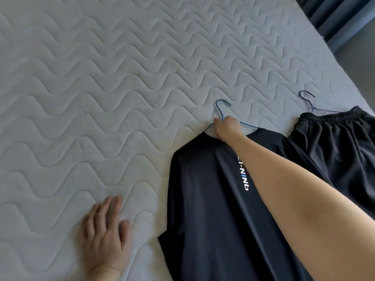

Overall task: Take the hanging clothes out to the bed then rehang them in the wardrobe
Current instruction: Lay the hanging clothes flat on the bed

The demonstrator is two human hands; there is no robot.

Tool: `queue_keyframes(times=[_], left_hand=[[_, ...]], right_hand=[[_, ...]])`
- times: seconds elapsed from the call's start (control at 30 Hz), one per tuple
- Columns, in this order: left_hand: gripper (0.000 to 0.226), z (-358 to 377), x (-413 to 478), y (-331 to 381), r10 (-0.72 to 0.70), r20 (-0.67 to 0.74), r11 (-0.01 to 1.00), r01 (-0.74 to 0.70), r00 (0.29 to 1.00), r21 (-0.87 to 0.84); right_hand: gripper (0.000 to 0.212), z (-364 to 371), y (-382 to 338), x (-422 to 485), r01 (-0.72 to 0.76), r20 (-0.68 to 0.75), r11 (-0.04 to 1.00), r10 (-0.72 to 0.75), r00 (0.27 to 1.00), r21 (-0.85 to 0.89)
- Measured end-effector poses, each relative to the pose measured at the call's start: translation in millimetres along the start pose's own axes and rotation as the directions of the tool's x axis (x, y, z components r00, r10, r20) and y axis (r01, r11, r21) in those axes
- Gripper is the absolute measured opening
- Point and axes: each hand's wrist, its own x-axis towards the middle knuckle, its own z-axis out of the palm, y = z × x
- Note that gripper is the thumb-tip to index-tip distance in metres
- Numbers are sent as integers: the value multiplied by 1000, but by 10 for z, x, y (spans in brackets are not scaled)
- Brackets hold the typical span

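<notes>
Mattress (101, 78): bare, pale grey-white, quilted in wavy stitch rows. Fills nearly whole view, spreading ahead and left of right hand (226, 128). Faint yellowish marks on quilting ahead-left of hand. Far mattress edge runs diagonally, well beyond hand to right. Curtain (334, 15): dark blue, vertical folds, far ahead-right of hand, past that edge. Floor (355, 55): plain grey strip between curtain and mattress edge. Light soft, even; shadows faint.
</notes>
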Motion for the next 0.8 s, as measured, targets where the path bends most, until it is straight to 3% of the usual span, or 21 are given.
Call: queue_keyframes(times=[0.07,0.13,0.2,0.27,0.33,0.4,0.43,0.5,0.57,0.63,0.8], left_hand=[[52,-27,16,1,-39,7,999,39,999,-24],[56,-101,13,11,-55,56,998,57,997,-41],[60,-228,84,20,-81,191,995,91,978,-43],[63,-404,185,-5,-136,378,983,172,916,-63],[60,-791,373,50,-168,567,900,360,806,-245],[41,-1481,490,169,-252,686,700,618,683,-358],[31,-1874,469,207,-280,690,608,680,667,-411],[19,-2595,383,294,-279,658,493,693,699,-527],[21,-3566,155,340,-296,654,394,713,696,-580],[22,-4495,-247,318,-312,642,358,712,700,-603],[17,-5902,-1665,94,-502,618,288,790,606,-541]], right_hand=[[34,-44,27,-104,-12,-33,996,15,999,85],[33,-146,15,-365,-40,-62,937,65,996,346],[27,-294,-9,-820,-97,37,797,93,995,596],[23,-482,-3,-1415,-83,88,715,31,996,694],[21,-755,-21,-2048,-3,83,674,-88,993,739],[21,-1065,-41,-2728,11,116,644,-155,981,765],[22,-1219,-54,-3084,11,141,638,-187,972,770],[24,-1430,2,-3694,24,177,633,-254,951,774],[26,-1702,58,-4456,27,250,672,-312,917,740],[27,-1917,158,-5203,21,329,691,-369,869,722],[26,-1974,545,-6457,43,508,783,-443,738,620]])
